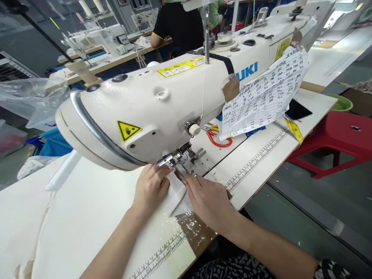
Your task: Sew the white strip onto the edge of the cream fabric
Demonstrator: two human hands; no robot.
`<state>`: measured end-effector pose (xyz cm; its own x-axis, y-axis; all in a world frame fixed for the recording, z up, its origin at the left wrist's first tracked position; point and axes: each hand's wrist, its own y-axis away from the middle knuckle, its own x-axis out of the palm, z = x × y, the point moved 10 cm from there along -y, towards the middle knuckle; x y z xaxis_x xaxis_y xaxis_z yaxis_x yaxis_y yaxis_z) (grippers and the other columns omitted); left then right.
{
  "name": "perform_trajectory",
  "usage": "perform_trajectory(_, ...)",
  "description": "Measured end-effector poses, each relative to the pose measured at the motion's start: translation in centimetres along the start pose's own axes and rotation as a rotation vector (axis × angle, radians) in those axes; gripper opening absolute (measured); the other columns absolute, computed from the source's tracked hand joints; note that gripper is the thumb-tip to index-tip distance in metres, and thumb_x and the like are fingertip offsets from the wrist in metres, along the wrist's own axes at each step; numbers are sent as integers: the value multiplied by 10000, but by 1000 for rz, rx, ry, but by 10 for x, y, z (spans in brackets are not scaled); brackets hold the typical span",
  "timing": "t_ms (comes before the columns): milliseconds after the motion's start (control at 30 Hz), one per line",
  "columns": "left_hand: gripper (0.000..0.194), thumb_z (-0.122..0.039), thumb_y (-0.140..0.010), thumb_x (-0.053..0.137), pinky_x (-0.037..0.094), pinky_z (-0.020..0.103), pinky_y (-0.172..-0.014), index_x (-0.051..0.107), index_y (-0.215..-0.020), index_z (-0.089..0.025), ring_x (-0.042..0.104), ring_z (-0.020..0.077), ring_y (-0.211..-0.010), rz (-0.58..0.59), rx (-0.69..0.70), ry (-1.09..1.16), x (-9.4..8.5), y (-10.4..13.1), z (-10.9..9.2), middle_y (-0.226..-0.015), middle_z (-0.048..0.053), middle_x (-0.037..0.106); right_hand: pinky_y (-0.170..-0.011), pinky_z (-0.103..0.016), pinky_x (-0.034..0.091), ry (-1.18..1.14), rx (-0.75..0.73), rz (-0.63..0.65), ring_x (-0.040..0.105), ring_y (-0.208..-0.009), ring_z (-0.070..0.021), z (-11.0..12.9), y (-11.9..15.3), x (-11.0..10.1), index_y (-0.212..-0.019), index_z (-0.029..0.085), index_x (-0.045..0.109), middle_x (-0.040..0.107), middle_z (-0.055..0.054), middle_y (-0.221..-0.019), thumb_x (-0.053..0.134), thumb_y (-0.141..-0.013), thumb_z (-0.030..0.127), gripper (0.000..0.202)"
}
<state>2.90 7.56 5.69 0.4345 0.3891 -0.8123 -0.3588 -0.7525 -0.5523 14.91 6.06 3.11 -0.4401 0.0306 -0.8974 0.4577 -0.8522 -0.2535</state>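
A large white sewing machine fills the middle of the view. Under its head, by the needle and presser foot, lies a piece of white fabric. My left hand is at the fabric's left side, fingers curled and pressed down close to the presser foot. On the right side, my right hand has its fingers bent together at the fabric's edge, just in front of the foot. The fingertips of both hands are partly hidden by the machine and by the hands themselves.
Orange-handled scissors lie behind the needle area. A handwritten paper sheet hangs from the machine arm. A phone and yellow measuring tape sit at the right table edge, near a red stool. A person sits beyond.
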Motion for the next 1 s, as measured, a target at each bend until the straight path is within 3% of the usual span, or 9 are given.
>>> perform_trajectory(133,237,-48,-883,456,544,333,-740,617,-998,-179,622,202,-876,58,118,-10,1,-1,-13,-956,73,668,-491,-299,427,-12,31,-4,702,-666,-213,-2,11,-5,-1156,136,587,731,-68,-869,448,-962,106,240)
perform_trajectory(333,282,-102,-916,432,575,373,-787,621,-1119,-152,610,228,-950,229,110,-2,3,4,-24,-1078,124,611,-516,-284,446,-351,46,98,671,-604,-181,-9,69,-18,-1063,209,530,699,7,-773,444,-906,113,202)
perform_trajectory(467,294,-137,-921,422,588,439,-788,644,-1110,-102,579,262,-934,273,62,-121,8,6,-35,-1088,155,600,-524,-262,476,-358,12,104,675,-608,-166,-15,100,-25,-1127,217,503,690,11,-762,379,-947,101,248)
perform_trajectory(633,325,-166,-946,409,594,467,-831,640,-1156,-77,569,290,-1020,232,-24,-178,14,10,-43,-1152,174,607,-573,-268,540,-242,-43,5,684,-673,-176,-18,102,-36,-1253,201,495,680,-59,-917,353,-974,91,332)
perform_trajectory(800,392,-178,-963,395,531,466,-1017,584,-1281,-49,550,290,-1208,233,4,-151,14,20,-47,-1284,174,606,-558,-267,559,-229,-71,42,655,-642,-167,-13,102,-34,-1273,198,496,648,-67,-924,345,-962,67,370)
perform_trajectory(1000,411,-190,-952,408,495,495,-1070,588,-1304,-80,543,280,-1263,228,-13,-67,10,25,-43,-1308,146,624,-568,-258,563,-294,-68,68,626,-646,-157,-12,108,-27,-1263,209,483,626,-61,-923,330,-962,54,371)
